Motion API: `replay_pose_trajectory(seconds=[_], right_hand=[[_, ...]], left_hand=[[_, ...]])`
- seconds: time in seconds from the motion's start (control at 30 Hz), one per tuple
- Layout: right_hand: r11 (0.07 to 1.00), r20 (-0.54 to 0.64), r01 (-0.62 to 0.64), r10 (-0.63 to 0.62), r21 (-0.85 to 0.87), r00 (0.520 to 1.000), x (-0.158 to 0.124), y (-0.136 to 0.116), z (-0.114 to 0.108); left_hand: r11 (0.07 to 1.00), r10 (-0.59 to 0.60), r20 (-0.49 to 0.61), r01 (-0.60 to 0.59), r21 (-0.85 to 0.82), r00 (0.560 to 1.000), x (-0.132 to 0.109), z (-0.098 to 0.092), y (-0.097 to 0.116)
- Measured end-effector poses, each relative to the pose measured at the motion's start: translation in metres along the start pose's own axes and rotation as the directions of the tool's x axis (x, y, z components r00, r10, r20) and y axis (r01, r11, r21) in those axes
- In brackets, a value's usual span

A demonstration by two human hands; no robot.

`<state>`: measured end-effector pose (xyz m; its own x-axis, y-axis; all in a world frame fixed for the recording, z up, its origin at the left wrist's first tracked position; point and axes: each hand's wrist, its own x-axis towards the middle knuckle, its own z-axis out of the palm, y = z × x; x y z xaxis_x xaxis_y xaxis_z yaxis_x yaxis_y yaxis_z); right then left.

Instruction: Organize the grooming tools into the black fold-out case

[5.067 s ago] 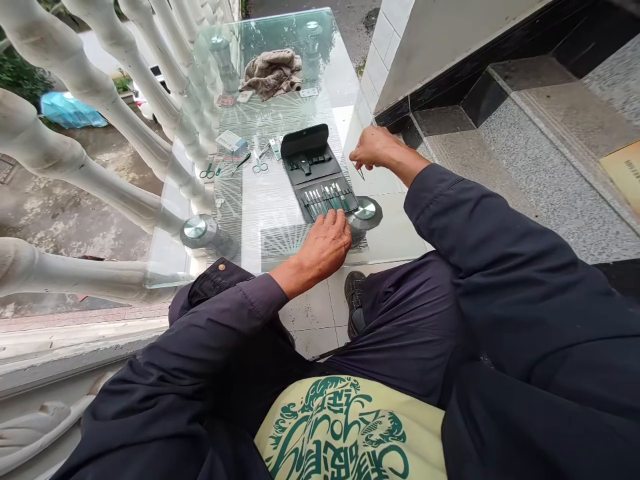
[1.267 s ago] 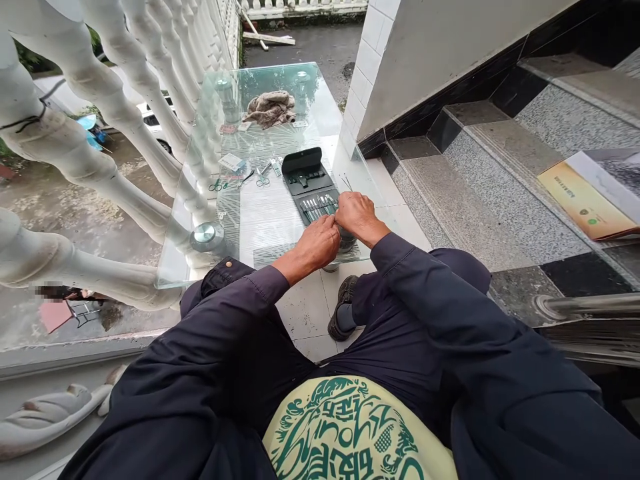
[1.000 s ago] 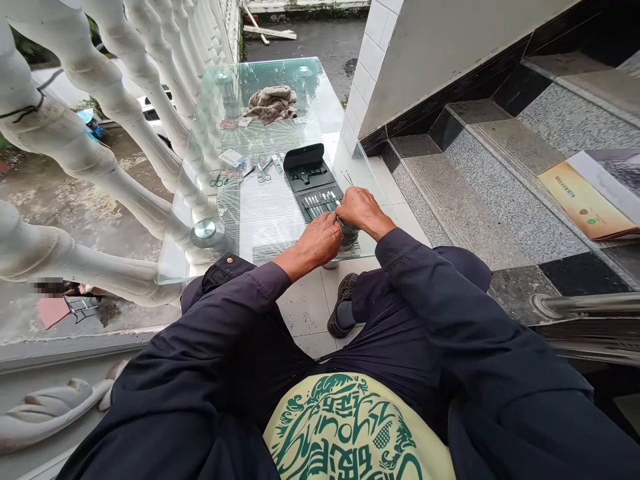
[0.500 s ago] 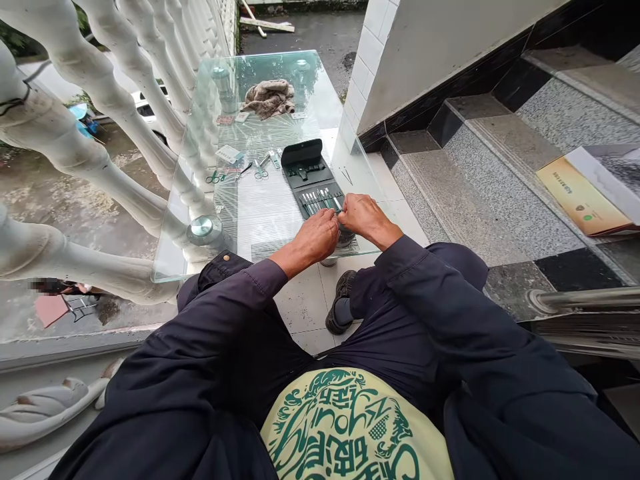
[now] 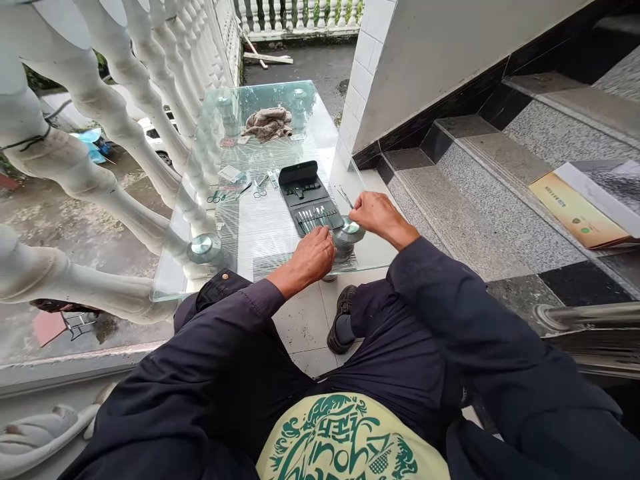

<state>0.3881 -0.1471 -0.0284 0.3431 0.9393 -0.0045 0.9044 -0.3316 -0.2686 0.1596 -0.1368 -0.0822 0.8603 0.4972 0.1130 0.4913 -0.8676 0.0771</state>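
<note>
A dark manicure case (image 5: 305, 190) lies unfolded on the glass table, with several slim metal tools (image 5: 314, 217) in its slots. My left hand (image 5: 311, 255) is at the case's near edge, fingers curled and closed on that edge. To the right, my right hand (image 5: 377, 212) is closed in a pinch over the table. Its fingertips are beside the near ends of thin metal tools (image 5: 344, 196) lying on the glass; what they pinch is hidden. Left of the case lie green-handled scissors (image 5: 216, 197), nippers (image 5: 244, 190) and another small pair of scissors (image 5: 260, 192).
A small white packet (image 5: 230, 174) and a crumpled brown cloth (image 5: 269, 125) lie farther back on the glass table (image 5: 270, 263). White balusters (image 5: 65, 160) run along the left. Stone steps (image 5: 465, 180) rise at right, with a box (image 5: 583, 203) on one.
My right hand has moved right, away from my left hand and the case, toward the thin tools. My left hand stays at the case's near edge. The camera view has tilted up slightly.
</note>
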Motion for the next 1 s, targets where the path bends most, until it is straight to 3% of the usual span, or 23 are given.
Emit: replay_pose_trajectory(seconds=[0.17, 0.4, 0.47, 0.57, 0.67, 0.77, 0.9, 1.0], right_hand=[[0.998, 0.074, 0.002, 0.003, -0.069, 0.997, 0.052, -0.015, -0.002], [0.99, 0.153, 0.059, -0.04, -0.124, 0.987, 0.073, -0.029, 0.015], [0.991, 0.114, 0.058, -0.044, -0.119, 0.993, 0.072, -0.027, 0.017], [0.988, -0.035, 0.101, -0.106, -0.113, 0.994, 0.067, -0.014, 0.018], [0.953, -0.074, 0.296, -0.301, -0.072, 0.951, 0.068, 0.009, 0.023], [0.879, 0.015, 0.477, -0.477, 0.001, 0.879, 0.075, 0.037, 0.036], [0.822, 0.134, 0.567, -0.569, 0.054, 0.812, 0.086, 0.064, 0.058], [0.787, 0.128, 0.614, -0.617, 0.064, 0.777, 0.089, 0.071, 0.066]], left_hand=[[1.0, -0.002, 0.03, 0.001, 0.028, 1.0, 0.0, 0.0, 0.001], [0.999, -0.009, 0.0, 0.009, 0.041, 1.0, -0.001, 0.004, 0.005], [0.999, -0.009, 0.002, 0.009, 0.033, 1.0, -0.002, 0.004, 0.006], [0.999, 0.005, -0.002, -0.005, 0.036, 1.0, -0.004, 0.003, 0.008], [0.998, -0.003, -0.001, 0.003, 0.059, 1.0, -0.005, 0.002, 0.01], [0.998, -0.007, 0.021, 0.006, 0.069, 1.0, -0.005, 0.002, 0.011], [0.998, 0.006, 0.01, -0.007, 0.069, 1.0, -0.005, 0.004, 0.01], [0.996, 0.015, 0.017, -0.016, 0.089, 1.0, -0.006, 0.006, 0.009]])
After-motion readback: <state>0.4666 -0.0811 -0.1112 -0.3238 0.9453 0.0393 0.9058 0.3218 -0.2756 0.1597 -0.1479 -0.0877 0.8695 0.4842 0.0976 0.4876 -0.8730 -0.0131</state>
